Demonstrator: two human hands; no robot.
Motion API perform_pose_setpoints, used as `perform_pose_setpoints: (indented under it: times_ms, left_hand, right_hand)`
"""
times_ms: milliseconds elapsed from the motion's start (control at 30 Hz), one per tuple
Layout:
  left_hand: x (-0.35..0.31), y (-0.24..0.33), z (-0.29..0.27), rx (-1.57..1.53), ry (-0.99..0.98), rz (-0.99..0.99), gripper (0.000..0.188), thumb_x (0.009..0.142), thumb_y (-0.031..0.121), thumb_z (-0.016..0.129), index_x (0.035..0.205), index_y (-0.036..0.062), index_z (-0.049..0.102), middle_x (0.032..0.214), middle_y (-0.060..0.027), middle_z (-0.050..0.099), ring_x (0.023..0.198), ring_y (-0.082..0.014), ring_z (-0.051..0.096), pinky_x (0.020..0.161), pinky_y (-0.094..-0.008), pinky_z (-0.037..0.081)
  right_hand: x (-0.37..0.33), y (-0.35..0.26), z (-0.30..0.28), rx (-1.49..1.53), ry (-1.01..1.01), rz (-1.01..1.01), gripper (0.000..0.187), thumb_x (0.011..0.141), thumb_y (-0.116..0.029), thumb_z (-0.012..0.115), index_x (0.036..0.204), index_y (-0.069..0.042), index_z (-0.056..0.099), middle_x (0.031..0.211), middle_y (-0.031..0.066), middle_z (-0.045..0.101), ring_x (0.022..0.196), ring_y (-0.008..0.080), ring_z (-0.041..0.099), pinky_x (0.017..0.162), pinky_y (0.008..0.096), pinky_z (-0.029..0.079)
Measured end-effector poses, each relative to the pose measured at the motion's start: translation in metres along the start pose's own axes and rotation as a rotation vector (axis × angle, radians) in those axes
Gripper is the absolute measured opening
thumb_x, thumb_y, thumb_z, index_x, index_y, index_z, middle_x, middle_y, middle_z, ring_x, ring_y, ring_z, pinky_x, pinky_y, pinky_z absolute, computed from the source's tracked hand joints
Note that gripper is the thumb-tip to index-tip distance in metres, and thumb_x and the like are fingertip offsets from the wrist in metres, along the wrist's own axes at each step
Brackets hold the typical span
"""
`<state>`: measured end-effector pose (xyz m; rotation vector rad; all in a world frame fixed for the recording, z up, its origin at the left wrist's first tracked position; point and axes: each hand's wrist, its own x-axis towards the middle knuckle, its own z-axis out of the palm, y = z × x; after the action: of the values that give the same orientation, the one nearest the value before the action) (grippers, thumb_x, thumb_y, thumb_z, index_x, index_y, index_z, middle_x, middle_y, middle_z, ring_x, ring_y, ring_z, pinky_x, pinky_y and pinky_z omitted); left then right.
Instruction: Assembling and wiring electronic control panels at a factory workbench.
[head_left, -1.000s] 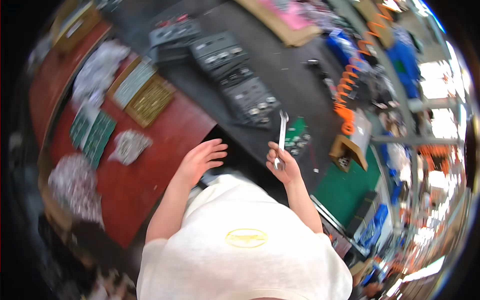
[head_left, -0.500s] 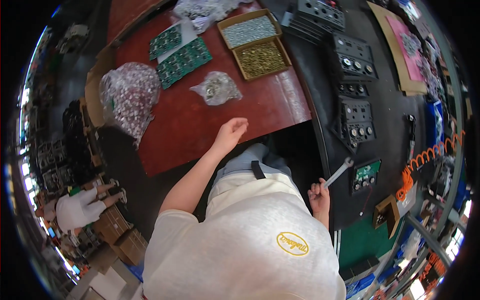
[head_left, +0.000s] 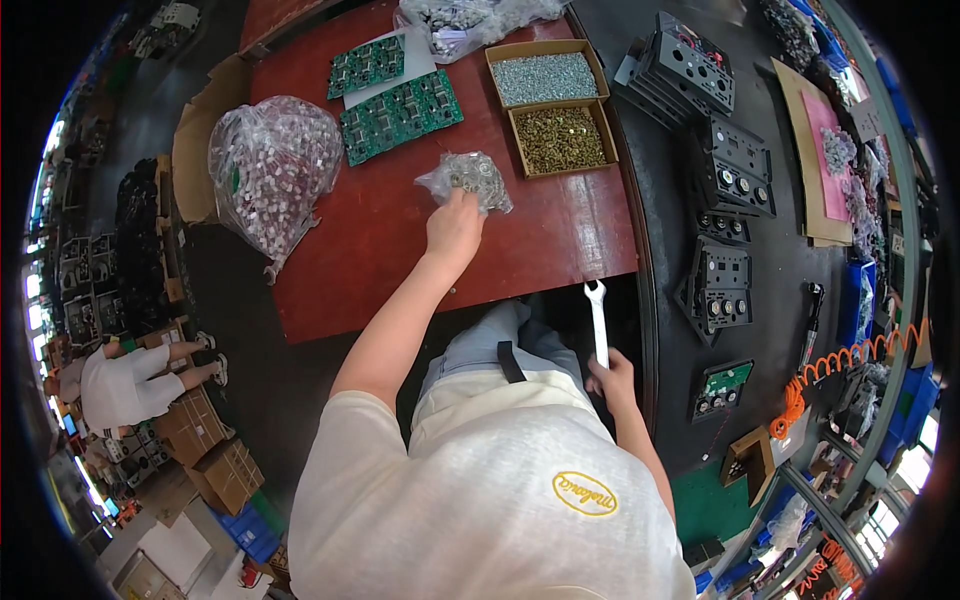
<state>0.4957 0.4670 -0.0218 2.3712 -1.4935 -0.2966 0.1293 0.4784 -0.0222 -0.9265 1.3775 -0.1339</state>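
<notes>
My left hand [head_left: 456,230] is at a small clear plastic bag [head_left: 485,183] of small metal parts on the red tabletop [head_left: 540,230]. Its fingers are drawn together against the bag, and their tips are hard to see, so what they pinch does not show. In my right hand [head_left: 615,378], low beside my waist, is a combination wrench [head_left: 598,320]. The fingers wrap round its lower end, and its open jaw points away from me near the table's front edge.
Green circuit boards [head_left: 400,115], a large bag of small white parts [head_left: 275,165] and boxes of silver screws [head_left: 550,78] and brass-coloured screws [head_left: 562,140] lie on the table. Black housings [head_left: 735,175] line the dark bench at right, near an orange coiled hose [head_left: 790,405]. Another person [head_left: 130,385] is far left.
My left hand has moved forward from the table's front edge to the small bag. My right hand has swung the wrench leftward, away from the dark bench, and its jaw now points forward.
</notes>
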Motion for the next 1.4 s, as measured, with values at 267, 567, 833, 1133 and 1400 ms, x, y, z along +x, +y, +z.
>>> perform_pose_setpoints:
  times_ms: [267, 567, 833, 1133, 1400]
  left_hand:
    - [-0.002, 0.018, -0.020, -0.197, 0.138, 0.071, 0.010, 0.080, 0.008, 0.062, 0.088, 0.0048, 0.058, 0.088, -0.0117, 0.057, 0.074, -0.0342, 0.060, 0.062, -0.0427, 0.049]
    - [-0.011, 0.024, -0.032, -0.200, 0.070, 0.117, 0.005, 0.084, 0.004, 0.058, 0.088, 0.0010, 0.059, 0.086, -0.0128, 0.057, 0.075, -0.0318, 0.058, 0.063, -0.0378, 0.049]
    - [-0.006, 0.060, -0.041, -0.134, 0.006, 0.153, 0.020, 0.086, 0.009, 0.060, 0.105, 0.0020, 0.057, 0.105, -0.0101, 0.054, 0.064, -0.0188, 0.056, 0.059, -0.0305, 0.048]
    - [-0.028, 0.153, -0.004, -0.498, -0.421, 0.305, 0.024, 0.085, 0.006, 0.061, 0.108, 0.0026, 0.058, 0.108, -0.0068, 0.055, 0.075, -0.0120, 0.054, 0.061, -0.0224, 0.045]
    - [-0.070, 0.236, 0.029, -0.556, -0.720, 0.277, 0.020, 0.084, 0.005, 0.061, 0.104, -0.0004, 0.059, 0.102, -0.0065, 0.057, 0.073, -0.0120, 0.054, 0.065, -0.0229, 0.046]
  right_hand:
    - [0.111, -0.044, 0.082, 0.015, 0.232, -0.201, 0.021, 0.081, -0.020, 0.061, 0.085, 0.000, 0.055, 0.061, 0.0037, 0.053, 0.052, 0.0127, 0.050, 0.047, 0.0293, 0.039]
    - [0.135, -0.056, 0.124, -0.747, 0.509, -0.520, 0.033, 0.070, -0.009, 0.061, 0.098, 0.004, 0.048, 0.102, 0.0238, 0.050, 0.094, 0.0379, 0.051, 0.079, 0.0439, 0.047]
    - [0.036, -0.033, 0.031, -0.191, 0.648, -0.643, 0.014, 0.076, -0.003, 0.057, 0.090, -0.001, 0.058, 0.095, 0.0154, 0.055, 0.095, 0.0334, 0.054, 0.082, 0.0391, 0.046]
    - [-0.051, 0.084, -0.137, -0.033, 1.426, -0.276, 0.014, 0.083, -0.006, 0.059, 0.095, 0.000, 0.058, 0.092, 0.0125, 0.055, 0.079, 0.0244, 0.060, 0.070, 0.0326, 0.048]
    - [-0.041, 0.128, -0.224, -0.033, 1.280, 0.109, 0.034, 0.088, -0.022, 0.055, 0.111, 0.002, 0.052, 0.083, 0.0176, 0.065, 0.080, 0.0325, 0.063, 0.072, 0.0419, 0.048]
